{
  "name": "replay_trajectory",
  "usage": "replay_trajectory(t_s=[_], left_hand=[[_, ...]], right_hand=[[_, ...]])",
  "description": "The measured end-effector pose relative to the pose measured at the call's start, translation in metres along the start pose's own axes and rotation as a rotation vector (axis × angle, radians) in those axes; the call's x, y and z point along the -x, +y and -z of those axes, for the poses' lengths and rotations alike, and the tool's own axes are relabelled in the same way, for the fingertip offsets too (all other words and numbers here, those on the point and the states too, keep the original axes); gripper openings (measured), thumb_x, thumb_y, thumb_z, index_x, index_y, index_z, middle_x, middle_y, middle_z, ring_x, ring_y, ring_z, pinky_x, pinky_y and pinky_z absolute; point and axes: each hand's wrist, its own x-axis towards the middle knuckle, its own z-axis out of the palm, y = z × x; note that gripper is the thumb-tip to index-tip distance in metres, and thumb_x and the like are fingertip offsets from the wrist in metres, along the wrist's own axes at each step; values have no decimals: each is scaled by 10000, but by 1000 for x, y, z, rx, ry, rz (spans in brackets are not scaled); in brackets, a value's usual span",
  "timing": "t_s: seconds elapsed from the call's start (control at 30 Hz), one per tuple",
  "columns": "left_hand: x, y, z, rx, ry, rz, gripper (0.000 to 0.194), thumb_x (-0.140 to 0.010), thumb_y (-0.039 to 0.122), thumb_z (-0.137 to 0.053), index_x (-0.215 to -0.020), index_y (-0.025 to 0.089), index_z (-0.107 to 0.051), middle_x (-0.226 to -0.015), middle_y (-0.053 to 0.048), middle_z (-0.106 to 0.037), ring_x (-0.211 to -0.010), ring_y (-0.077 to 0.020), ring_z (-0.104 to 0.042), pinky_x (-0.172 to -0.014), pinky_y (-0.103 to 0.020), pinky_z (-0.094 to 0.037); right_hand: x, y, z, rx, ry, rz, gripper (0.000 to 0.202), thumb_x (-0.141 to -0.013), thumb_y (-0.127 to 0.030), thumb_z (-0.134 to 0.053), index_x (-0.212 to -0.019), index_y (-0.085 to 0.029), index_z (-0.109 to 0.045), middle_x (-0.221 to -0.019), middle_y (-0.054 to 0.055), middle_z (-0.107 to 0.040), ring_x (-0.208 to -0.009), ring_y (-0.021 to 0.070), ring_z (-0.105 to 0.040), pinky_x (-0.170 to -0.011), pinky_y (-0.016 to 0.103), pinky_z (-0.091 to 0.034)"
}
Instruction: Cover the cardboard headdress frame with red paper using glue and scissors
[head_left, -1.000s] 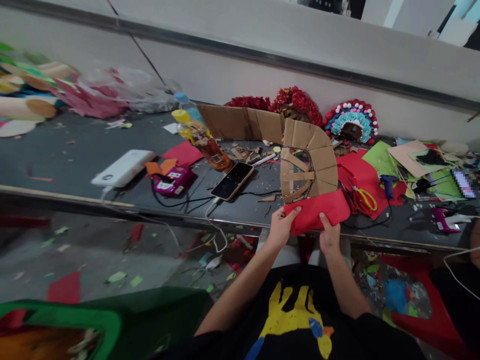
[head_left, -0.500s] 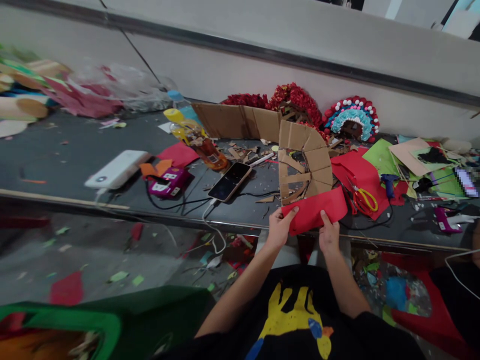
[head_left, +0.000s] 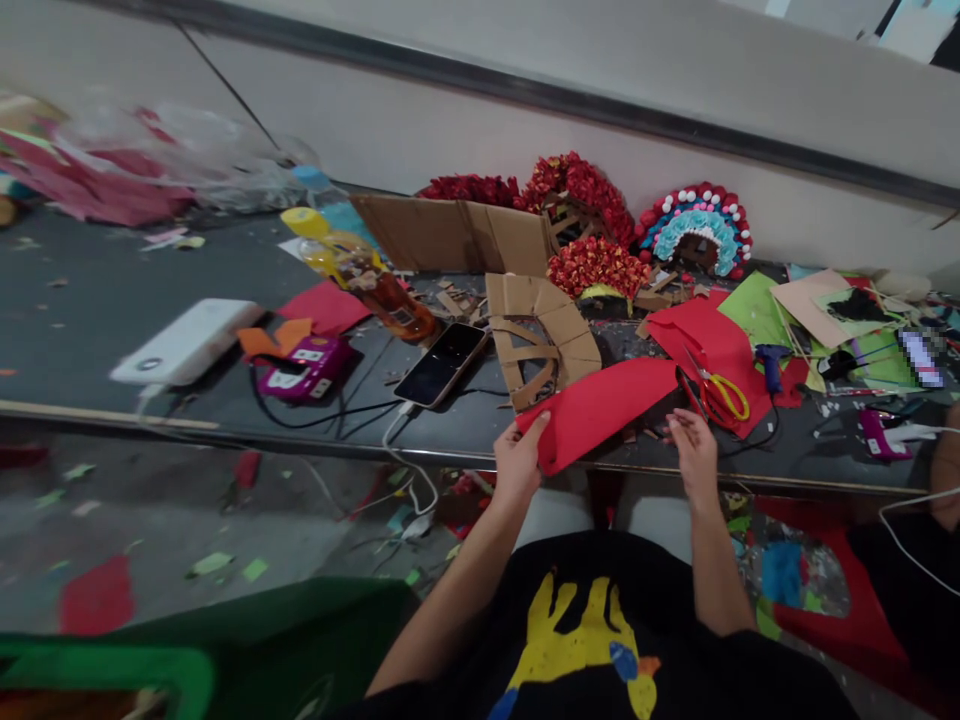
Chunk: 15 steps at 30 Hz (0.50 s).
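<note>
My left hand (head_left: 520, 455) grips the left end of a long red paper strip (head_left: 607, 405), thumb on top. The strip curves up to the right over the table's front edge. Just past its right end, my right hand (head_left: 691, 447) holds nothing, its fingers apart and slightly curled. A curved cardboard frame with crossing slats (head_left: 574, 340) lies behind the strip. Scissors with yellow and red handles (head_left: 724, 396) rest on red paper (head_left: 697, 340), beyond my right hand. A phone (head_left: 442, 365) with a white cable lies left of the frame.
A tilted bottle (head_left: 375, 285), white power bank (head_left: 187, 342) and purple socket block (head_left: 311, 370) are on the left. Red floral arches (head_left: 577, 195), a blue-and-red arch (head_left: 697, 228) and a blue glue gun (head_left: 772, 365) lie farther back and right. A green bin (head_left: 300, 640) is below.
My right hand has let go of the red strip and moved right. The strip now extends longer to the right. The cardboard frame has shifted left and lies lower, uncovering a red floral piece.
</note>
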Motion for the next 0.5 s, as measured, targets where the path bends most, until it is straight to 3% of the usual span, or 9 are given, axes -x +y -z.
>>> replay_trajectory(t_s=[0.3, 0.5], left_hand=[[-2, -7, 4, -10, -45, -36, 403, -461, 358, -823, -767, 135, -682, -643, -3, -681, -562, -143, -614, -614, -297, -512], [-9, -1, 9, -211, -85, -217, 347, -540, 382, -784, -752, 122, -697, -608, 2, -651, -599, -147, -603, -632, -287, -515]], right_hand=[[-25, -10, 95, 736, 369, 206, 431, -763, -519, -524, -920, -141, -661, -778, 99, -687, -720, 207, -632, -697, 316, -470], [-32, -25, 133, 895, 487, 215, 476, -748, -556, -494, -891, -139, -672, -826, 139, -701, -725, 223, -626, -710, 337, -456]])
